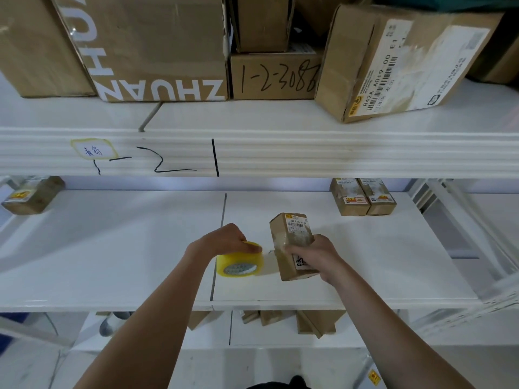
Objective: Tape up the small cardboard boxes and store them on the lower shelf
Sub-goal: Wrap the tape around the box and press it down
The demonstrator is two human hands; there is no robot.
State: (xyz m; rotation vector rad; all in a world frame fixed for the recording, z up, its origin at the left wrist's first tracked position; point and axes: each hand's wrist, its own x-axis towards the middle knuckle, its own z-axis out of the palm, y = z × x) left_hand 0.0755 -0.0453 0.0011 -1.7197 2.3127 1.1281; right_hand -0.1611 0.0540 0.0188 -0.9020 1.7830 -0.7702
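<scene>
Midway, seemingly: the right hand (314,255) grips a small box (293,245) on the white shelf (112,248), while the left hand (224,240) clasps the yellow tape roll (240,263) just left of it (a strip spans between). Three boxes (363,196) sit farther back.

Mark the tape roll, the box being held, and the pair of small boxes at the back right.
tape roll (240,263), head view, yellow outer side.
held box (292,230), head view, labelled upper face.
pair of small boxes (362,195), head view, where the two meet.
</scene>
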